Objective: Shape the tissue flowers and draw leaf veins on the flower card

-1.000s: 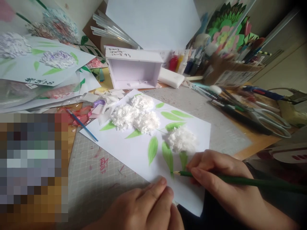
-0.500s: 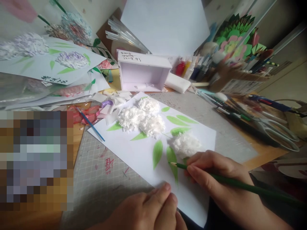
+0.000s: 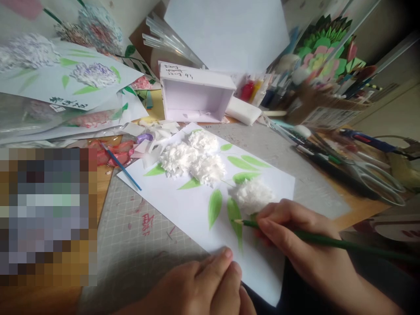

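My right hand (image 3: 292, 234) pinches a green colored pencil (image 3: 315, 237). The pencil's tip rests on a long green leaf (image 3: 234, 214) drawn on a white sheet of paper (image 3: 190, 218). My left hand (image 3: 210, 284) lies over the sheet's lower left edge, fingers stretched side by side and pressing down on it. A cluster of ruffled white paper flowers (image 3: 208, 166) is fixed on the upper part of the sheet, with several green leaves around it. A separate white flower (image 3: 252, 194) sits just above my right hand, with its lower side partly covered.
Beneath the sheet is a grey cutting mat (image 3: 131, 245). A blue stick (image 3: 121, 166) overlaps the sheet's left corner near paper scraps (image 3: 160, 131). An open white box (image 3: 197, 100) stands behind. Scissors (image 3: 377, 179) and pens lie right. A blurred-out patch (image 3: 46, 218) covers the left.
The view has shifted slightly, so most things sit a little higher in the picture. The pencil tip stays on the same leaf, and my left hand keeps its place on the sheet.
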### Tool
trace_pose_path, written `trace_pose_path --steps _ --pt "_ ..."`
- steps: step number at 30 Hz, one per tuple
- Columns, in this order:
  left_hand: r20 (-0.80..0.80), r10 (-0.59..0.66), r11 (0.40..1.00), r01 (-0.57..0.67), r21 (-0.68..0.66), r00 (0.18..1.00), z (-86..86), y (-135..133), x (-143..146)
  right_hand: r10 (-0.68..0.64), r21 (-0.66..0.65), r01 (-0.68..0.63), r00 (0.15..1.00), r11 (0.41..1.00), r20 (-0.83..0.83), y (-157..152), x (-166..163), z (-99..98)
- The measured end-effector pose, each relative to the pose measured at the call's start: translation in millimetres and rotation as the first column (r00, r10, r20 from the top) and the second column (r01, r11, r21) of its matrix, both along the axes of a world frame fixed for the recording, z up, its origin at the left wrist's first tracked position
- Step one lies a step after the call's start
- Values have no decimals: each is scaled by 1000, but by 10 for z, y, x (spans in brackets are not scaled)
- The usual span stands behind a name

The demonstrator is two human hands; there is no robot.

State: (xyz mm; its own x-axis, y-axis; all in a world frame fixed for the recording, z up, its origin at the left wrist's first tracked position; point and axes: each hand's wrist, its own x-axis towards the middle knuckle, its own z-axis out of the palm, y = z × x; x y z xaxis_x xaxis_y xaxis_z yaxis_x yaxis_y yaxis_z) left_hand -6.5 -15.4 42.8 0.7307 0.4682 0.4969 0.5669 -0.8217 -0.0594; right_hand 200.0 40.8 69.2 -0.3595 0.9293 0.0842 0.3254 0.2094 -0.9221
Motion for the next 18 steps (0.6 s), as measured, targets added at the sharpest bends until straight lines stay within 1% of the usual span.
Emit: trace_pose_path --steps 2,4,6,7,8,9,11,13,15,18 --pt "9 -15 1000 15 8 1000 4 1 -7 25 11 -25 1000 1000 14 2 3 -4" --pt "-6 -14 1000 14 -7 1000 0 8 -2 59 -15 -60 998 998 -24 2 15 -10" --pt "6 -11 1000 11 9 1000 -26 21 17 52 -38 -55 996 998 -65 2 26 -15" --pt "24 -1 999 0 42 1000 -48 29 31 45 -35 -47 997 998 -68 3 29 -16" --pt "147 -23 985 -3 170 989 -73 38 45 39 -29 -40 998 999 -58 3 30 -15" --pt "163 -1 983 -29 181 987 -99 45 59 47 -24 -48 998 999 -47 3 30 -12" --pt "179 -14 979 -23 201 984 -142 56 76 80 -34 -81 996 996 -41 3 31 -7" --pt "163 -17 980 -16 199 986 -162 60 80 73 -47 -75 996 996 -53 2 33 -3" --pt "165 -13 979 -21 202 986 -160 59 75 64 -35 -66 997 997 -45 0 37 -3" --pt "160 -8 982 -22 187 987 -149 55 70 91 -21 -92 995 996 -28 1 39 -3"
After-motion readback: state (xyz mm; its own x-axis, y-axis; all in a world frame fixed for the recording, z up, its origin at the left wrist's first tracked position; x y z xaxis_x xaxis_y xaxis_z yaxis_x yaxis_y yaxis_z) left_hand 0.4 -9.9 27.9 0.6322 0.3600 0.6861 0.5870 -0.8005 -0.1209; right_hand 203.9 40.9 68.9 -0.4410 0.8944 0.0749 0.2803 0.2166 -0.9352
